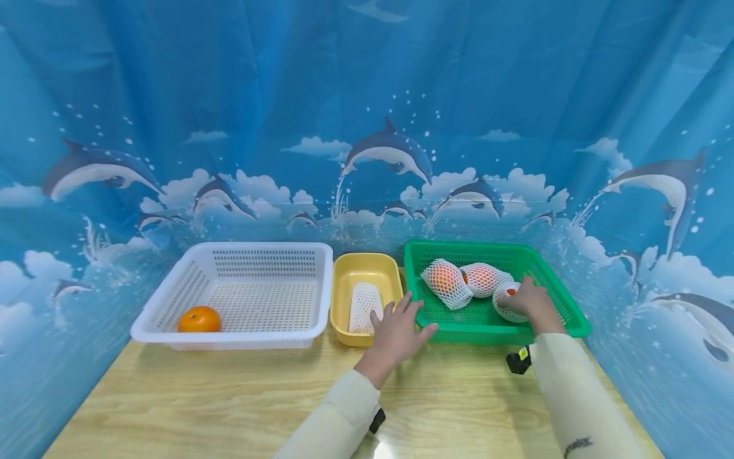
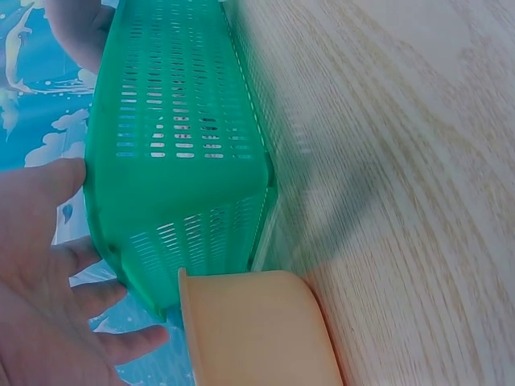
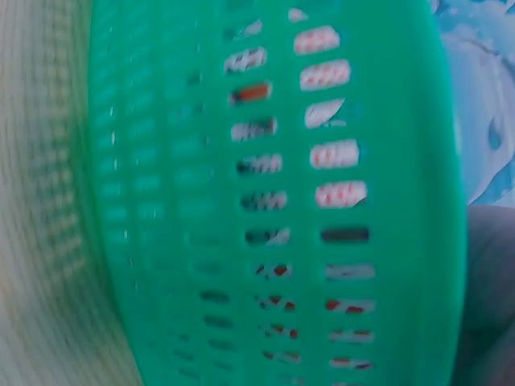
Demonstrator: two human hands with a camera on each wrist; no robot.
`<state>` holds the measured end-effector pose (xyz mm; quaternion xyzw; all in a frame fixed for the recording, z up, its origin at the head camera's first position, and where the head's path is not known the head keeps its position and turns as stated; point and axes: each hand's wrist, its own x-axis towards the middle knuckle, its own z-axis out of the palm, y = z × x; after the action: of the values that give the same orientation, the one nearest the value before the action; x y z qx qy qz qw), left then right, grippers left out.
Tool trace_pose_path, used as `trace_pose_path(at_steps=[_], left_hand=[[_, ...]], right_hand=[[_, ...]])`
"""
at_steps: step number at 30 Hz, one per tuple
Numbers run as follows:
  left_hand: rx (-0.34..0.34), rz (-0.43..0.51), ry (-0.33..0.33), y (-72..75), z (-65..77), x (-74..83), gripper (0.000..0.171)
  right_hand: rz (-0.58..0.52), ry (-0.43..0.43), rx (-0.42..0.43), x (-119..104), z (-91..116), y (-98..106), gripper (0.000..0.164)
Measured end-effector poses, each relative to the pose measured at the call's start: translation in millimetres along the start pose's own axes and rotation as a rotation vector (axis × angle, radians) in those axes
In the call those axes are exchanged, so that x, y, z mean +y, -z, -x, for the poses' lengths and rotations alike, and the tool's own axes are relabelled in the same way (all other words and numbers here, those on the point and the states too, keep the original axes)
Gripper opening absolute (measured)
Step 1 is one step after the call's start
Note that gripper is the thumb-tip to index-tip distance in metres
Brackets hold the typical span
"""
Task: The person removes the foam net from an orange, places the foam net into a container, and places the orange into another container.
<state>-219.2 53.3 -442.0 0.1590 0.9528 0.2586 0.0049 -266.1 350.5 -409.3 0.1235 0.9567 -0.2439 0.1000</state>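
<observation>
In the head view my right hand (image 1: 532, 301) reaches into the green basket (image 1: 550, 284) and grips an orange in a white foam net (image 1: 504, 310) at its right side. Two more net-wrapped oranges lie left of it: one tilted (image 1: 446, 280), the other behind (image 1: 484, 278). My left hand (image 1: 397, 333) is spread, palm down, at the green basket's near left corner, thumb and fingertips close to the rim. In the left wrist view, the left hand (image 2: 48, 281) has its fingers apart along that rim. The basket wall (image 3: 241, 201) hides most of the right hand in the right wrist view.
Left of the green basket stands a yellow tray (image 1: 342, 280) with a loose white foam net (image 1: 365, 307) in it. Farther left, a white basket (image 1: 229, 338) holds one bare orange (image 1: 199, 319). All stand on a wooden table (image 1: 218, 395) before a dolphin-print curtain (image 1: 258, 95).
</observation>
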Motion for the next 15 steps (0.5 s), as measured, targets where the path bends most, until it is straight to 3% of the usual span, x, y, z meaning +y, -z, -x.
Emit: trace_pose_path(at_steps=[15], left_hand=[[-0.018,0.056,-0.008,1.9,0.8,-2.5,0.057]], right_hand=[[-0.070,0.097,0.168,-40.2,27.6,-23.1,0.091]])
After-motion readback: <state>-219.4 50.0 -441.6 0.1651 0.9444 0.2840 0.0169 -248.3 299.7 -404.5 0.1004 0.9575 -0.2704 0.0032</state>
